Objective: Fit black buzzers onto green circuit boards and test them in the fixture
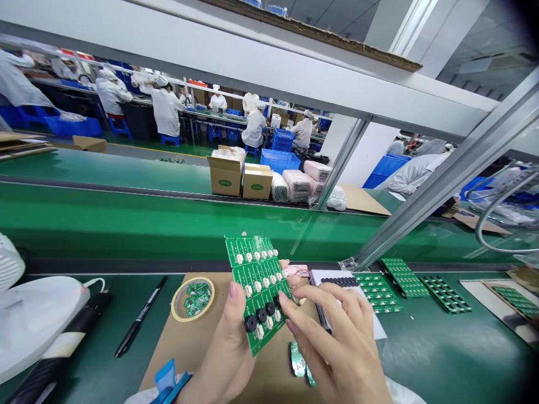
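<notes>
A green circuit board panel (261, 283) is held up and tilted over the bench by my left hand (229, 348), its thumb on the near left edge and fingers behind. Rows of white connectors run across the panel. Along its lowest row sit several round black buzzers (251, 323). My right hand (337, 331) is at the right end of that row, with index fingertip and thumb closed in around a black buzzer (277, 301). How firmly the fingers pinch it is partly hidden.
A brown cardboard sheet (168, 350) lies below, carrying a tape roll (192, 299) with small boards inside. To the left is a black marker (141, 317). Black buzzers line a white foam block (337, 280). More panels (377, 293) lie rightward. A metal post (412, 185) rises behind.
</notes>
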{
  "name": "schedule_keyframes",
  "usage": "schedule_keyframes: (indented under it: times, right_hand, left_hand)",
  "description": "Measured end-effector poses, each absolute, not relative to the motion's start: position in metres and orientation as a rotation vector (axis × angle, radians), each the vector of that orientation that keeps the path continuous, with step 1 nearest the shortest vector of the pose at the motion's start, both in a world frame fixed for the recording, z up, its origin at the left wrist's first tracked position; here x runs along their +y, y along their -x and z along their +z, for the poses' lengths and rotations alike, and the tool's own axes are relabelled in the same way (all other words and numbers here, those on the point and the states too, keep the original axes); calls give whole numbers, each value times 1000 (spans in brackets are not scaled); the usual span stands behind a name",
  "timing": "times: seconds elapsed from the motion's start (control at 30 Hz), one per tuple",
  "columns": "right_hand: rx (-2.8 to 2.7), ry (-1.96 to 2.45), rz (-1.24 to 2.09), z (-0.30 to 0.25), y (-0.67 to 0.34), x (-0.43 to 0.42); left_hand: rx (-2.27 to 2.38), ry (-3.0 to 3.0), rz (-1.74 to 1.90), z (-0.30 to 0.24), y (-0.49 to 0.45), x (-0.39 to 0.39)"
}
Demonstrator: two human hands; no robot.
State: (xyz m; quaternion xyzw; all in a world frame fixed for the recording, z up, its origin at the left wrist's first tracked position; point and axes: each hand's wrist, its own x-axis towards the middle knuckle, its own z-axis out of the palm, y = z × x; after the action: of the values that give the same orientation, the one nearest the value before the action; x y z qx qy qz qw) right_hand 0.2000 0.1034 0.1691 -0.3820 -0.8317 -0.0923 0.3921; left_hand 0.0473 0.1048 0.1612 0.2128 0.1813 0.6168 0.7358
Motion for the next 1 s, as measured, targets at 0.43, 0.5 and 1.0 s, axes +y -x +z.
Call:
schedule_keyframes:
  times: [0.43,0.5,1.0]
  right_hand:
    - [-2035,935,-91,173,-199,109]
    - [-1968,957,-10,172,-196,109]
    - [-2080,909,-163,183,-201,102]
  left_hand:
    - [374,-358,1233,172,-43,105]
    - [377,-357,1222,171,-45,105]
    - [439,-300,1186,173,-40,107]
